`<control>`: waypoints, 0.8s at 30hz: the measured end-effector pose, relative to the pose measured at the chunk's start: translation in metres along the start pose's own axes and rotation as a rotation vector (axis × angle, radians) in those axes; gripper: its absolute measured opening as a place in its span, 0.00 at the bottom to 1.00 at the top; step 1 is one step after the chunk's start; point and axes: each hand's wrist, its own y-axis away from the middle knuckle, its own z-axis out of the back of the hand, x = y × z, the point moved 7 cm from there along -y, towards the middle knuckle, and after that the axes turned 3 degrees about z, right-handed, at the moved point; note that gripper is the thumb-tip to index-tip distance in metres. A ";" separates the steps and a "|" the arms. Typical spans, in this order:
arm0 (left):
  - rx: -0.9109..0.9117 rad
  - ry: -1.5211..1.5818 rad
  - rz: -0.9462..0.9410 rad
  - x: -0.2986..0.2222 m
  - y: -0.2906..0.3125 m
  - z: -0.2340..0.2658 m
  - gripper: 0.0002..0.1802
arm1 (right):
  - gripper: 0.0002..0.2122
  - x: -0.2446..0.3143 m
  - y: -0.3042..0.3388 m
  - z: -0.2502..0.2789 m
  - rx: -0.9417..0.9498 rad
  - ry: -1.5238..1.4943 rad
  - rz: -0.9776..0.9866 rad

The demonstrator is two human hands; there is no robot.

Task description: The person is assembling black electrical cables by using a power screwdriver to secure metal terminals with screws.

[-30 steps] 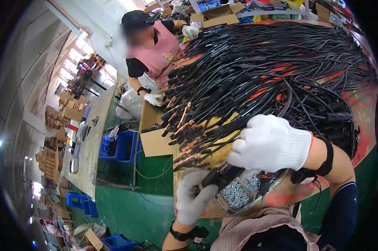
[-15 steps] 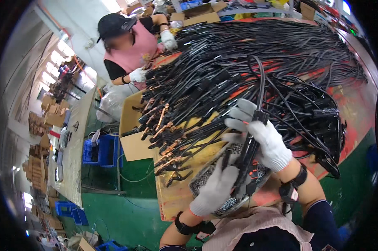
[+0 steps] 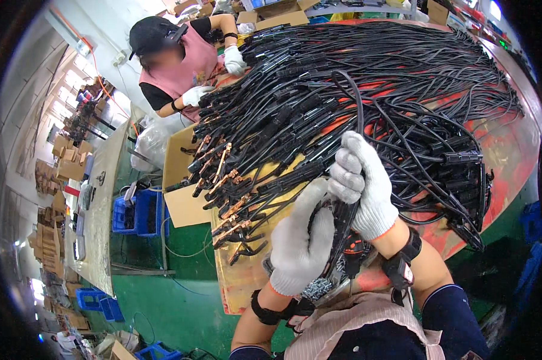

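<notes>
Piece in hand: black handle (image 3: 341, 231) on a black cable (image 3: 360, 111), held upright-ish in front of the body, above the near table edge.
Right hand: gloved (image 3: 361, 180), fingers curled shut around the handle's upper end, where the cable comes out above.
Left hand: gloved (image 3: 304, 237), thumb and fingers bent in at the handle's side; dark sliver between them, so cannot tell whether it grips a separate part.
Screws: loose in a clear tray (image 3: 319, 289) below the hands, partly hidden; plenty unused.
Tool: black, orange-marked (image 3: 356, 245), just beside the handle; neither hand on it.
Done: cable and handle look joined; fastening hidden.
Left: this piece seems mid-work. Copper-coloured ends (image 3: 226, 157) lie exposed on the table (image 3: 499, 138); probably unfinished.
Cable pile: tangled (image 3: 451, 162), right; finished or waiting, cannot tell.
Co-worker: across the table (image 3: 187, 66), gloved hands at the cables' far side.
</notes>
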 end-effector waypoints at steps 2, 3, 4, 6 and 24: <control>-0.041 0.039 -0.079 -0.005 0.002 0.004 0.19 | 0.04 -0.003 0.003 -0.003 -0.020 -0.006 -0.010; -0.041 0.040 -0.078 -0.002 0.005 0.005 0.19 | 0.04 -0.002 0.003 -0.003 -0.037 0.023 -0.003; 0.004 0.070 -0.043 0.007 0.009 0.003 0.18 | 0.03 -0.001 0.003 -0.002 -0.055 0.051 0.004; 0.048 0.100 -0.005 0.015 0.013 0.002 0.17 | 0.04 0.000 0.002 -0.010 -0.055 0.096 0.011; -0.011 0.986 0.916 0.142 0.053 -0.013 0.26 | 0.26 0.010 0.032 -0.029 0.425 1.960 0.715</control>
